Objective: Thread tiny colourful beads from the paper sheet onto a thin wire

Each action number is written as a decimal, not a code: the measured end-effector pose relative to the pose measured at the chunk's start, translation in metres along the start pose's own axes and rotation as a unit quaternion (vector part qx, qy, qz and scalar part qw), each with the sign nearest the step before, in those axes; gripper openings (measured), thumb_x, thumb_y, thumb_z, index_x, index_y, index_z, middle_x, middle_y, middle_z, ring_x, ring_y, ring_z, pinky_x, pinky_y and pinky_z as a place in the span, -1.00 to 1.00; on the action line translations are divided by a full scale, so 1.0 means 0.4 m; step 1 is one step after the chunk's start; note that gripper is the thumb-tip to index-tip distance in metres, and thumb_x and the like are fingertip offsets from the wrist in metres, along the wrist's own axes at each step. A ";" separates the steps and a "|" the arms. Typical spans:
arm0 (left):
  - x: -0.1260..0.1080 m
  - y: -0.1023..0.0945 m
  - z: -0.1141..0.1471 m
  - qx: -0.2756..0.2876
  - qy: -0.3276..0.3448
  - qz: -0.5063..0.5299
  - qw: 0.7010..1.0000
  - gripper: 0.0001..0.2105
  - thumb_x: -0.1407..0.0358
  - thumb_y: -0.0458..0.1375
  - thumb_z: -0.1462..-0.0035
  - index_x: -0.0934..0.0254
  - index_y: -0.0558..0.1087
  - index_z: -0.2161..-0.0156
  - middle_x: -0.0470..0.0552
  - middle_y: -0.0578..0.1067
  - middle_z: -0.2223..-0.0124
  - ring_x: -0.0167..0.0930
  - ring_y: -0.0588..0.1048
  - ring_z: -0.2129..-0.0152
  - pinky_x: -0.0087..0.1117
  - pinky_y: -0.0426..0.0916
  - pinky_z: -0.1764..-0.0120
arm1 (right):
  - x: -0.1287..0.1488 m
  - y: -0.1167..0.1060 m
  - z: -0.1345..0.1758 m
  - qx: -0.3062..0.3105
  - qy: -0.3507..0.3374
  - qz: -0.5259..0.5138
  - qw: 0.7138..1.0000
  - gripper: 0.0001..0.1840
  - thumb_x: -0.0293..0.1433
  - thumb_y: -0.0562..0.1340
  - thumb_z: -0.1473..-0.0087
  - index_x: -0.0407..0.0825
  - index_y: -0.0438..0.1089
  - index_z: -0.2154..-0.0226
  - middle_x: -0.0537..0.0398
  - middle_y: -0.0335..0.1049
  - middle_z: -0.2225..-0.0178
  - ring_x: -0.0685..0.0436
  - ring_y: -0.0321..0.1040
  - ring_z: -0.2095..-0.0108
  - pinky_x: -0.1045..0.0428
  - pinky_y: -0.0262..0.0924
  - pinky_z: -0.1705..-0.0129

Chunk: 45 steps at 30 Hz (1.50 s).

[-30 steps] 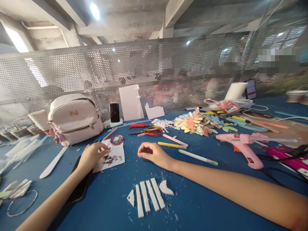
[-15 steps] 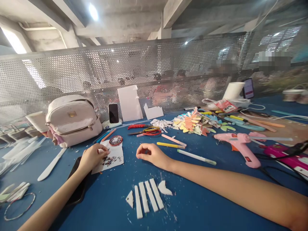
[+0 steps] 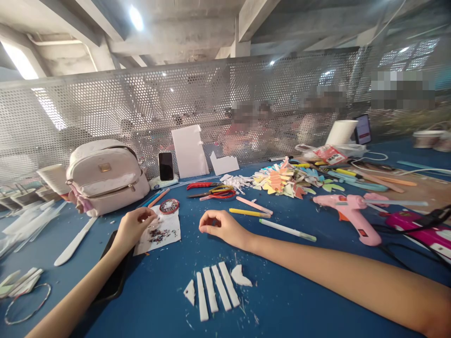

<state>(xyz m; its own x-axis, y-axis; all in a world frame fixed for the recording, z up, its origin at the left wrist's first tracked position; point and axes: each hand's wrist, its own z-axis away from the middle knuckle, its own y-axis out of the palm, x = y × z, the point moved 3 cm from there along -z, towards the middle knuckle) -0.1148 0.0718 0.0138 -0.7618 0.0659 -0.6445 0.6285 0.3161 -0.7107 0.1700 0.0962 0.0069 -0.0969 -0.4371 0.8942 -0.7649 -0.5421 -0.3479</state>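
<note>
Head view, bead pile (image 3: pixel 160 235), long axis sideways

No text can be read: the print on the red-and-white plastic packet (image 3: pixel 330 155), the small gold-coloured plate (image 3: pixel 104 167) on the cream rounded backpack (image 3: pixel 102 188) and the dark-edged, lit, upright screen (image 3: pixel 363 129) are too blurred.

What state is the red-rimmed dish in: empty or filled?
Not empty: small bits show inside the red-rimmed dish; how deep, I cannot tell.
</note>
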 end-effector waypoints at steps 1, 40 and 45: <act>-0.007 0.004 0.004 0.004 0.002 0.026 1.000 -0.77 0.11 0.19 -0.01 0.26 0.49 0.43 -0.03 0.54 0.46 -0.32 0.47 0.48 -0.38 0.30 0.35 | 0.002 0.000 0.000 -0.002 0.000 0.001 1.000 -0.86 -0.34 0.29 -0.10 -0.07 0.41 0.41 0.13 0.41 0.41 -0.04 0.34 0.37 0.09 0.16 0.34; -0.249 0.107 0.236 0.035 0.025 0.431 0.901 -0.72 0.44 0.28 -0.04 0.19 0.37 0.14 -0.15 0.52 0.44 -0.42 0.44 0.42 -0.38 0.33 0.26 | 0.134 0.031 0.067 -0.018 -0.260 0.158 0.952 -0.91 -0.51 0.20 -0.06 -0.02 0.28 0.40 0.19 0.18 0.47 -0.01 0.17 0.43 0.06 0.11 0.33; -0.246 0.110 0.234 0.036 0.029 0.438 0.898 -0.72 0.45 0.29 -0.04 0.18 0.37 0.14 -0.15 0.53 0.43 -0.42 0.45 0.42 -0.38 0.33 0.26 | 0.132 0.030 0.069 -0.023 -0.261 0.155 0.953 -0.90 -0.53 0.21 -0.04 -0.03 0.28 0.41 0.20 0.17 0.48 0.00 0.16 0.44 0.06 0.10 0.33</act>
<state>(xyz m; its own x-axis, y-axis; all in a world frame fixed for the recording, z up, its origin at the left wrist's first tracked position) 0.0024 -0.0093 0.0194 0.0235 0.3084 -0.9510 0.9974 0.0579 0.0434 0.1733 0.0469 0.0424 -0.0020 -0.8745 0.4850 -0.7792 -0.3026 -0.5489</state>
